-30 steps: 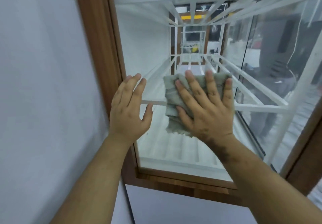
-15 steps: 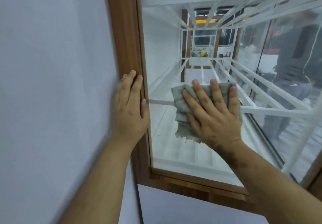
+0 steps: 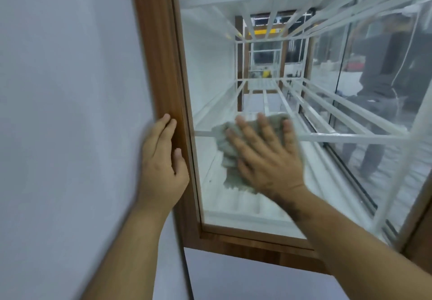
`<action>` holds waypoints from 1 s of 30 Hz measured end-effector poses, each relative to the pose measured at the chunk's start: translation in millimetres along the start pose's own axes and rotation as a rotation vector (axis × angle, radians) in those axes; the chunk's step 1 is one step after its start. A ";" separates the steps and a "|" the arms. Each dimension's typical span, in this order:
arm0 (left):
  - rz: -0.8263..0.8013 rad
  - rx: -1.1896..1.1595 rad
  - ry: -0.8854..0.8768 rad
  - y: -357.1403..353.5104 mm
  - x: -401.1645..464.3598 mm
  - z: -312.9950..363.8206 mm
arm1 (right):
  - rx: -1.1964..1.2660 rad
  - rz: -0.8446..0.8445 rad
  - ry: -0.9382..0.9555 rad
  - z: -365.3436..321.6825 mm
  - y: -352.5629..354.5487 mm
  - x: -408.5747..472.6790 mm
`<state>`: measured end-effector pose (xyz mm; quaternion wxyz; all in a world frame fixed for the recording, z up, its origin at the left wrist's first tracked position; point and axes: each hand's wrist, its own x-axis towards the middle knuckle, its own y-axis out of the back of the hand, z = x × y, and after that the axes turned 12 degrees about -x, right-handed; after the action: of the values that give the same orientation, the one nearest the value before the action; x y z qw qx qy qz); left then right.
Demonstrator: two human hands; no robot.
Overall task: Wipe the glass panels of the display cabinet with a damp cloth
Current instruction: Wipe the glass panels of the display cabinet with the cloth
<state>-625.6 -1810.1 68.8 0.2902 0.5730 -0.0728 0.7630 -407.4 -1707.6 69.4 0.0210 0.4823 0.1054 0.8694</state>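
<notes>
The display cabinet has a brown wooden frame [image 3: 161, 70] around a glass panel [image 3: 210, 54], with white shelf bars [image 3: 350, 137] inside. A grey cloth [image 3: 228, 150] lies flat against the lower part of the glass. My right hand [image 3: 268, 159] presses it there with fingers spread, blurred by motion; the hand covers most of the cloth. My left hand [image 3: 163, 161] rests flat on the frame's left upright and the white wall beside it, fingers together, holding nothing.
A white wall [image 3: 65, 112] fills the left. Below the frame's bottom rail [image 3: 252, 246] is a pale panel [image 3: 245, 281]. A person in dark clothes [image 3: 383, 84] shows through or in the right-side glass. White bars cross the cabinet's top.
My left hand moved off the glass onto the wooden frame and wall. My right hand and the cloth stay on the lower glass, now blurred. The view has shifted so the cabinet sits further right.
</notes>
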 end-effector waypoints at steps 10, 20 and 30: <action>0.171 -0.068 -0.064 -67.4 -26.3 32.6 | 0.114 0.062 -0.106 6.8 -4.4 -28.9; -0.013 0.002 -0.290 -144.3 -73.2 72.6 | 0.014 0.079 -0.534 134.6 -18.0 -135.1; 0.016 0.047 -0.290 -159.6 -79.1 64.4 | -0.090 -0.001 -0.169 108.8 -28.3 -172.4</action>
<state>-474.1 -1736.0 -17.6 0.2571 0.6833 -0.1005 0.6759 -225.5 -1686.1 -24.4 0.0518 0.5526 0.0644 0.8293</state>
